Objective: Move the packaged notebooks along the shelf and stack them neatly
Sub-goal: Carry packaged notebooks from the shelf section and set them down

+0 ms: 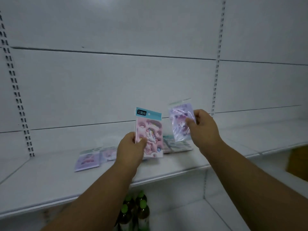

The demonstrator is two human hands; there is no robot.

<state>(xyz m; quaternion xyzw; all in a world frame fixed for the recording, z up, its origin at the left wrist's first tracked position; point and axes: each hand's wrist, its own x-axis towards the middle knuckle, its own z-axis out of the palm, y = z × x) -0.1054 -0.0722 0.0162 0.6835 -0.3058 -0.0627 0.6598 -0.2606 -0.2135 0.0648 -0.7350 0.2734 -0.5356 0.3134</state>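
My left hand (130, 147) grips a pink packaged notebook (150, 130) with a unicorn picture and a blue header card, held upright above the shelf. My right hand (202, 126) pinches a purple packaged notebook (180, 120), blurred and tilted, a little higher and to the right. Behind both, a small stack of packaged notebooks (176, 145) lies flat on the white shelf (50, 177). Two more packaged notebooks lie flat to the left: a lilac one (87, 160) and a pale one (109, 153) beside it.
The white back panel (116, 80) has slotted uprights at the far left and right of centre. Several green-capped bottles (135, 209) stand on the lower shelf below my arms. A brown box (298, 159) sits at the right edge.
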